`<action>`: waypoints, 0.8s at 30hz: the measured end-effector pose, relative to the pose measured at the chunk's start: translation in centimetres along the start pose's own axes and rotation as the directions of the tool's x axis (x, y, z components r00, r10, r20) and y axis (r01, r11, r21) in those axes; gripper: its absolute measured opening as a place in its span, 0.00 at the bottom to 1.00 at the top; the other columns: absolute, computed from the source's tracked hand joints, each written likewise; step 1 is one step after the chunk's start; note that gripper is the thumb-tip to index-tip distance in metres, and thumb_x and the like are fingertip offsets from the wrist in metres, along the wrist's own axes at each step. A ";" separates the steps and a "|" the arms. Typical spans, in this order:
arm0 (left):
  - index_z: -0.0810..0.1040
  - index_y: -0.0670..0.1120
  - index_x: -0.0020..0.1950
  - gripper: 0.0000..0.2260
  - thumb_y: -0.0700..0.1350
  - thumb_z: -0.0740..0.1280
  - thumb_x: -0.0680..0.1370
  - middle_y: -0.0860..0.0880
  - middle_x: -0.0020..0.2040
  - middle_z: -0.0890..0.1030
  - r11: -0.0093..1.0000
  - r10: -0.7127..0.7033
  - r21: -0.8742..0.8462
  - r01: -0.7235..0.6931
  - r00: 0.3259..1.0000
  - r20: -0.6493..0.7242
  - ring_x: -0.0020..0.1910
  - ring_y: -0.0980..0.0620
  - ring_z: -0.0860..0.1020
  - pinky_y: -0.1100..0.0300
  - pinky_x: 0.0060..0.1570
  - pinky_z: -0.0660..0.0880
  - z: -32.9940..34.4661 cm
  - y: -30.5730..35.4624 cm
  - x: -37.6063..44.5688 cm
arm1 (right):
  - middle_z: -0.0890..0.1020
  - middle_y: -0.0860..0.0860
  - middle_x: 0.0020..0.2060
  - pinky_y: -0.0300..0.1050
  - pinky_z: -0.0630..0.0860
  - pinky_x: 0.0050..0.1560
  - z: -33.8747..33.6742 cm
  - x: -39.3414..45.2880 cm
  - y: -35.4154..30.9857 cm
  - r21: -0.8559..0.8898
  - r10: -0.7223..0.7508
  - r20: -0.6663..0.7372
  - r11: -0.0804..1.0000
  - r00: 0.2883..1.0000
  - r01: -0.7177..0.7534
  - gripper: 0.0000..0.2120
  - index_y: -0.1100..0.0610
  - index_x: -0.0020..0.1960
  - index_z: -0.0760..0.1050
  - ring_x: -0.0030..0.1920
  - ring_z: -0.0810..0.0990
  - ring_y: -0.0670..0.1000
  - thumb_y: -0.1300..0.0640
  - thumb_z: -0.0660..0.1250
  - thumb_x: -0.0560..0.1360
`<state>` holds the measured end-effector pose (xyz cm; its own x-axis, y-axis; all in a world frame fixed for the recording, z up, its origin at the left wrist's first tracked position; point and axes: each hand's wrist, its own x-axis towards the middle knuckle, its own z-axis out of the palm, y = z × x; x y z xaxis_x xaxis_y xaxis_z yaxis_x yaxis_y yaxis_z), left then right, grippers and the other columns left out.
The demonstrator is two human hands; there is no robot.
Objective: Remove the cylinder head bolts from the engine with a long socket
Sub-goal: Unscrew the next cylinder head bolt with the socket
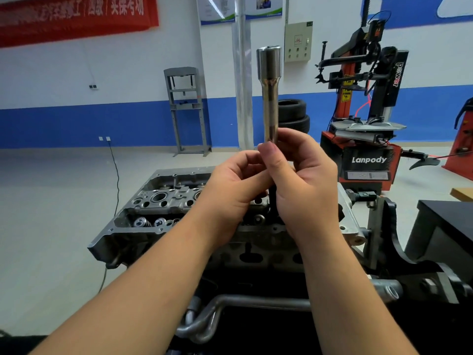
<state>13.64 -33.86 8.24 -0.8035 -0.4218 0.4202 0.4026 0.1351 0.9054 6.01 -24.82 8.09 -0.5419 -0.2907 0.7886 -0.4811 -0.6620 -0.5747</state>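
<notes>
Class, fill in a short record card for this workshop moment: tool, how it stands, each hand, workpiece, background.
tool: long socket, wide end up
pose: upright, raised above the cylinder head
left hand: fingers curled at the socket's lower end
right hand: grips the socket's lower end, thumb in front
below the hands: a dark shaft shows; what it is cannot be told
workpiece: cylinder head on engine, valve springs exposed
background: tire changer, stacked tires, grey press frame

Single view, head-worn, wide-angle. Looks forward and slightly down, close over both forearms. Left hand [231,190] and right hand [304,185] sit mid-frame, very near the lens. Engine [158,201] just below and behind the hands; workshop wall [76,80] far beyond them.
</notes>
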 end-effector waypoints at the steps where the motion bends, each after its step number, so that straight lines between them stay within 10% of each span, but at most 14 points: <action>1: 0.79 0.39 0.64 0.19 0.48 0.71 0.77 0.42 0.55 0.86 1.000 -0.010 -0.021 0.011 0.999 0.032 0.54 0.47 0.84 0.53 0.55 0.79 -0.2 0.1 0.0 | 0.85 0.46 0.45 0.38 0.80 0.44 0.0 0.0 0.0 0.002 0.003 -0.016 1.000 1.000 -0.003 0.07 0.50 0.55 0.79 0.46 0.85 0.47 0.58 0.70 0.79; 9: 0.80 0.47 0.66 0.18 0.53 0.61 0.81 0.47 0.60 0.86 0.991 -0.057 -0.106 0.077 0.983 0.176 0.61 0.50 0.83 0.60 0.55 0.79 -0.3 0.1 0.0 | 0.86 0.49 0.47 0.49 0.81 0.55 0.0 -0.1 0.1 -0.010 0.044 0.028 0.999 0.999 -0.044 0.10 0.47 0.60 0.74 0.52 0.85 0.50 0.56 0.65 0.80; 24: 0.84 0.42 0.54 0.14 0.50 0.72 0.75 0.47 0.46 0.87 0.995 0.073 -0.063 -0.073 0.997 -0.008 0.47 0.52 0.86 0.63 0.48 0.80 0.0 -0.3 0.1 | 0.83 0.52 0.50 0.64 0.79 0.54 0.1 0.0 -0.3 -0.132 0.037 0.056 0.991 0.998 -0.029 0.08 0.44 0.56 0.79 0.52 0.83 0.57 0.51 0.69 0.77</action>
<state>13.45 -33.95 7.97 -0.7683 -0.4183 0.4845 0.4871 0.1092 0.8665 6.22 -24.76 8.29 -0.5199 -0.3528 0.7780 -0.5523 -0.5560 -0.6212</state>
